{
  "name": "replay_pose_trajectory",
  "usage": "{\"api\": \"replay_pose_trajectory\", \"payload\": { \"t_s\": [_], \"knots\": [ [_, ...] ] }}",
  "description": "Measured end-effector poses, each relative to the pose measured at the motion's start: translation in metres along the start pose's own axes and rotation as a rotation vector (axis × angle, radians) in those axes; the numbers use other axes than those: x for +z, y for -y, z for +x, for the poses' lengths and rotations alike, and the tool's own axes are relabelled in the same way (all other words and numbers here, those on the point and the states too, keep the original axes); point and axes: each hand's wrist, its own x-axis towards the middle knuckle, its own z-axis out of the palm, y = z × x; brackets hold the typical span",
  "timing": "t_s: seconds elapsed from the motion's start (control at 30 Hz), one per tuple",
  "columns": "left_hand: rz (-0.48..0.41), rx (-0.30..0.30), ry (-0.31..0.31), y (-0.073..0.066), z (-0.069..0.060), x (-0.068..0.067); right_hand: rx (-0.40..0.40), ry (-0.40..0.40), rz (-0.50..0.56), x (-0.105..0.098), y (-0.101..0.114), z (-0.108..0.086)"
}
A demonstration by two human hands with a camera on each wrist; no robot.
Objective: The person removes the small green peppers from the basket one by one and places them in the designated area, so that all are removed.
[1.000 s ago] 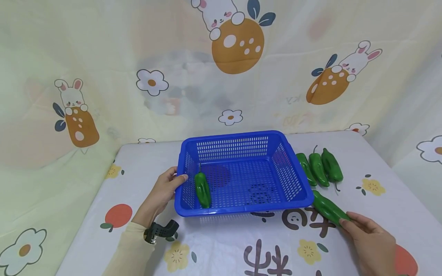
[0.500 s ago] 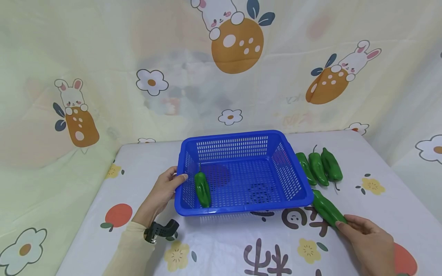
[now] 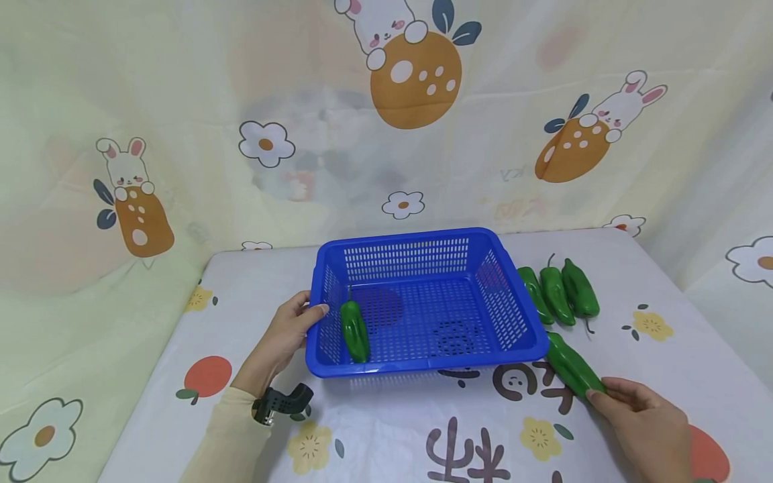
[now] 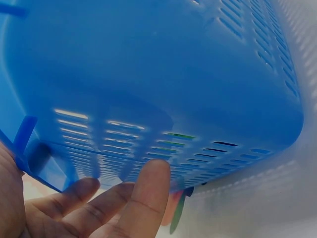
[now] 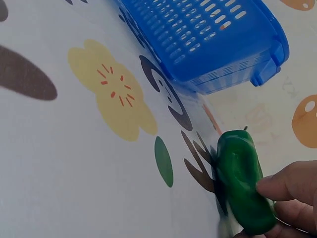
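Note:
A blue plastic basket (image 3: pixel 423 367) stands mid-table, with one green pepper (image 3: pixel 354 332) lying inside along its left end. My left hand (image 3: pixel 290 329) grips the basket's left rim, thumb over the top. From beneath, the left wrist view shows that hand's fingers (image 4: pixel 148 193) against the slotted wall. At the basket's front right corner, my right hand (image 3: pixel 646 419) pinches the near end of another green pepper (image 3: pixel 572 365). The right wrist view shows the thumb on this pepper (image 5: pixel 242 181), low over the cloth; whether it touches the cloth I cannot tell.
Right of the basket lie three more green peppers (image 3: pixel 557 295) side by side, the leftmost partly hidden by the basket's wall. A printed cloth (image 3: pixel 374 429) covers the table. Behind it hangs a patterned curtain (image 3: pixel 338 168). A black band (image 3: pixel 280 404) is on the left wrist.
Over the last second my right hand has shifted slightly left along with the pepper it pinches. My left hand and the basket stay in place.

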Motion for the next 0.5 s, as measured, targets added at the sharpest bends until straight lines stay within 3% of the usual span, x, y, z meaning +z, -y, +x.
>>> {"api": "replay_pose_trajectory", "payload": {
  "t_s": [0.2, 0.5],
  "knots": [
    [-0.013, -0.003, 0.007, 0.0, -0.001, -0.001, -0.012, -0.025, -0.017, -0.001, 0.002, -0.003],
    [-0.007, 0.0, 0.009, 0.001, 0.0, -0.001, -0.035, 0.008, -0.025, -0.012, 0.011, -0.005]
  ]
}}
